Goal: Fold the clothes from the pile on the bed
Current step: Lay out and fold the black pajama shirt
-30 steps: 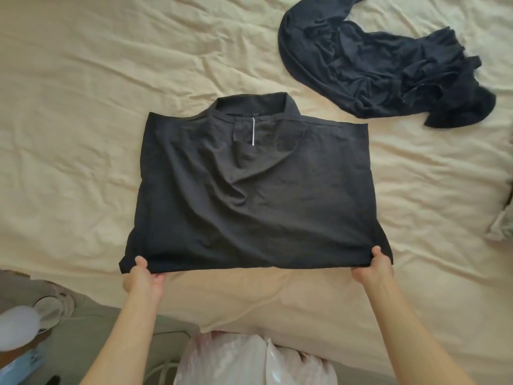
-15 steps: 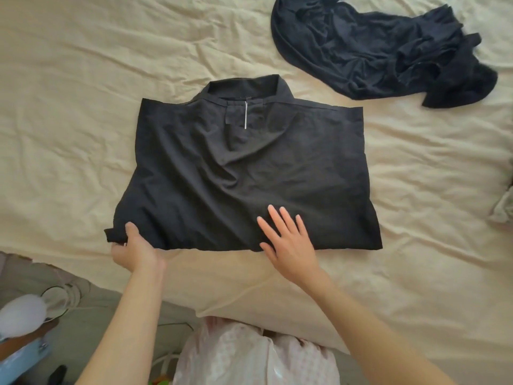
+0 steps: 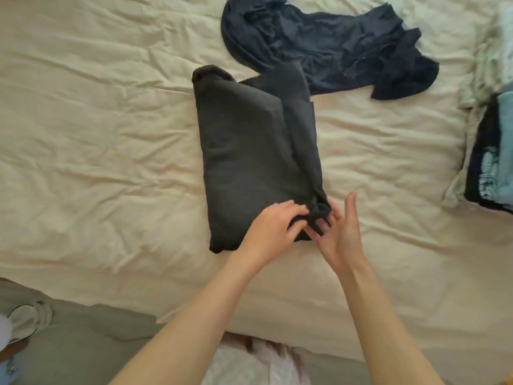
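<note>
Black shirt [image 3: 255,157] folded narrow on bed [image 3: 97,134]; left hand [image 3: 273,230] pinches its near-right corner, right hand [image 3: 340,232] open, fingers touching it. Navy garment [image 3: 333,45] still unfolded; folded stack [image 3: 491,151] far right

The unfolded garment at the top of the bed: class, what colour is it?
Dark navy blue garment, plain with no pattern, seen best in the head view.

Both hands — left hand [image 3: 273,229], right hand [image 3: 340,232] — meet at the black garment's [image 3: 249,151] near right corner. Navy clothing [image 3: 327,43] lies crumpled beyond it on the bed [image 3: 97,134].
</note>
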Motion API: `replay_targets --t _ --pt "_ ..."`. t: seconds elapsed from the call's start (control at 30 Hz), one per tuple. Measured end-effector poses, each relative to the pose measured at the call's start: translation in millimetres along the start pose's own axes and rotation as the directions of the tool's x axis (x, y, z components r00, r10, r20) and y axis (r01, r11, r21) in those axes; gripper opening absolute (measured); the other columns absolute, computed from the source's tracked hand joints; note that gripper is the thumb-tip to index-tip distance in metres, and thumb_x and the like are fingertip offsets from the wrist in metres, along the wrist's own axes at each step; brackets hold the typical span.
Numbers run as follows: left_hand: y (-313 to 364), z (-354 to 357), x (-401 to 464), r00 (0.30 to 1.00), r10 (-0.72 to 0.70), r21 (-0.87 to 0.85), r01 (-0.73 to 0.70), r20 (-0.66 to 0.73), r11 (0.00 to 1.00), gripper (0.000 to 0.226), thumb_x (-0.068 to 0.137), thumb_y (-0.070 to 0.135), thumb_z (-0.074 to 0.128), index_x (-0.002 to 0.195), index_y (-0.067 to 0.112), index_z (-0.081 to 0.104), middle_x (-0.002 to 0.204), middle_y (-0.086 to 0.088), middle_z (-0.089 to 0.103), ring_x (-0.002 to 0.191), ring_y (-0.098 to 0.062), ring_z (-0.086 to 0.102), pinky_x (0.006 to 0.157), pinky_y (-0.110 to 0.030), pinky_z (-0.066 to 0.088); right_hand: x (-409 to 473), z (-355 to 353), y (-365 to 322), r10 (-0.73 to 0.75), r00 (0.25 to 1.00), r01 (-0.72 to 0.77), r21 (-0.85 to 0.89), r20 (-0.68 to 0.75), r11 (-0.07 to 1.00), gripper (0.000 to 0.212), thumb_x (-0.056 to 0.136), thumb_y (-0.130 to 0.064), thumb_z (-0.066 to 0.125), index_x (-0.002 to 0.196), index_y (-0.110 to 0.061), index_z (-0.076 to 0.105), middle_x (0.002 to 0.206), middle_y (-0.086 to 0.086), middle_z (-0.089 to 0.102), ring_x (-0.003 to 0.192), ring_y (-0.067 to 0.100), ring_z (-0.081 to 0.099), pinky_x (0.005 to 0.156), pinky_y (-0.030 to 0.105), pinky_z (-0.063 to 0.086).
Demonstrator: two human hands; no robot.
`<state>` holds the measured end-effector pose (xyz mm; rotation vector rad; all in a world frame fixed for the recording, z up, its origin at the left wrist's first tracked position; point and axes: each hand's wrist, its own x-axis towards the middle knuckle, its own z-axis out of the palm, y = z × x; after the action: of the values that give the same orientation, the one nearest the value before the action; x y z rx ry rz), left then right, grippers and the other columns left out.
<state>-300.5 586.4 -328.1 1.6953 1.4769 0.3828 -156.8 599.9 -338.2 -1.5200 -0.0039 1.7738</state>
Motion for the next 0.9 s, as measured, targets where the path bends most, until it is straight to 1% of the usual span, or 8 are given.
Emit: replay_targets --t 0.07,0.13,0.33,0.5,0.57,0.63,0.73,0.9 --pt "-22.2 14.2 -12.7 1.0 0.003 0.286 -0.009 0.024 0.958 0.048 0.09 0.029 0.059 0.135 0.019 0.048 0.146 0.003 0.041 0.143 -0.018 0.022 0.116 -0.041 0.008 10.3 -1.8 3.7 0.04 0.999 -0.044 -0.127 -0.03 0.991 0.051 0.091 -0.053 0.05 0.127 -0.019 0.056 0.125 0.002 0.062 0.115 0.021 0.058 0.094 0.04 0.048" --pt "-45.1 14.3 -30.8 0.996 -0.062 0.47 0.085 -0.064 0.879 0.065 0.079 0.029 0.071 0.138 0.018 0.046 0.149 -0.002 0.036 0.143 -0.026 0.019 0.114 -0.053 0.006 22.5 -0.2 6.0 0.021 0.993 -0.049 -0.255 -0.113 0.966 0.038 0.09 -0.034 0.061 0.123 -0.017 0.057 0.121 0.001 0.064 0.108 0.019 0.06 0.083 0.036 0.051" --pt "-84.8 15.5 -60.7 0.984 -0.14 0.526 0.178 -0.111 0.832 0.08 0.072 0.009 0.077 0.142 0.013 0.038 0.15 -0.017 0.03 0.139 -0.039 0.024 0.109 -0.054 0.026 34.4 -15.3 2.1 -0.274 0.927 0.116 -0.502 -0.254 0.857 0.01 0.089 -0.016 0.06 0.08 -0.02 0.061 0.088 -0.004 0.065 0.082 0.013 0.061 0.066 0.025 0.049" --pt "-87.9 28.9 -58.3 0.98 -0.196 0.576 0.171 -0.018 0.799 0.082 0.087 0.001 0.053 0.15 0.024 0.006 0.158 -0.008 -0.002 0.145 -0.03 -0.006 0.117 -0.042 0.002 36.9 -40.7 9.1 -0.402 0.88 0.095 -0.736 -0.252 0.671 0.014 0.087 -0.018 0.061 0.076 -0.012 0.055 0.083 0.003 0.059 0.082 0.022 0.056 0.067 0.031 0.047" --pt "-88.1 28.8 -55.4 0.981 -0.193 0.607 0.162 -0.014 0.778 0.081 0.087 -0.006 0.047 0.15 0.023 0.005 0.158 -0.009 -0.003 0.145 -0.031 -0.005 0.117 -0.041 0.002 42.9 -44.7 10.0 -0.372 0.894 0.035 -0.787 -0.251 0.616 0.02 0.086 -0.023 0.063 0.099 -0.009 0.057 0.105 0.009 0.058 0.098 0.026 0.056 0.084 0.038 0.049" --pt "-87.7 25.2 -55.6 0.989 -0.145 0.593 0.137 -0.035 0.793 0.079 0.078 -0.015 0.054 0.147 0.014 0.027 0.154 -0.016 0.02 0.142 -0.037 0.017 0.115 -0.045 0.019 47.6 -46.2 9.6 -0.258 0.929 -0.013 -0.718 -0.267 0.696 0.035 0.086 -0.021 0.064 0.115 -0.008 0.051 0.113 0.007 0.056 0.102 0.023 0.056 0.085 0.035 0.048" --pt "-91.2 21.6 -59.2 0.994 -0.094 0.53 0.11 -0.057 0.841 0.073 0.067 -0.025 0.059 0.133 0.002 0.049 0.139 -0.021 0.045 0.129 -0.042 0.041 0.104 -0.051 0.037 46.6 -48.4 8.9 -0.043 0.967 -0.109 -0.56 -0.252 0.821 0.025 0.087 -0.009 0.062 0.111 -0.005 0.054 0.111 0.009 0.061 0.096 0.023 0.06 0.078 0.032 0.052" --pt "-89.7 7.0 -79.7 0.981 -0.19 0.424 0.156 0.038 0.892 0.063 0.086 -0.013 0.046 0.143 0.012 0.037 0.151 -0.01 0.029 0.142 -0.027 0.024 0.117 -0.035 0.009 11.8 -62.7 16.8 0.076 0.966 -0.196 -0.506 -0.247 0.84 0.02 0.086 -0.007 0.063 0.105 -0.004 0.058 0.102 0.007 0.065 0.09 0.02 0.063 0.059 0.025 0.052"
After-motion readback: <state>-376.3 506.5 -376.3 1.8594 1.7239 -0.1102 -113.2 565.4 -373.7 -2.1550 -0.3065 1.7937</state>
